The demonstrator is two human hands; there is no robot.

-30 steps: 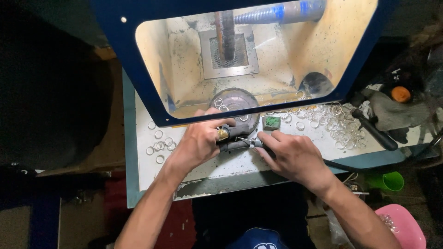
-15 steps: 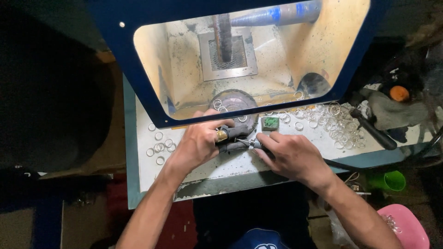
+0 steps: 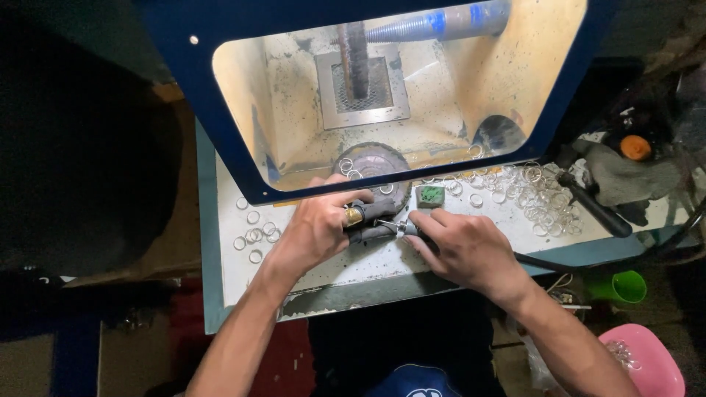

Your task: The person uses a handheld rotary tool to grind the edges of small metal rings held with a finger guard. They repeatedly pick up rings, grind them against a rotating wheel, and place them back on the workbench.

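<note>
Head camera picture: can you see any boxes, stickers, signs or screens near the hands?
No packages, signs or screens show.
The nearest thing to a label is the blue band on the grey pipe, at the top inside the cabinet; it may be tape.

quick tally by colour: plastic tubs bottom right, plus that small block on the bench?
Green cup: 1
Pink tub: 1
Green block: 1
Total: 3
</note>
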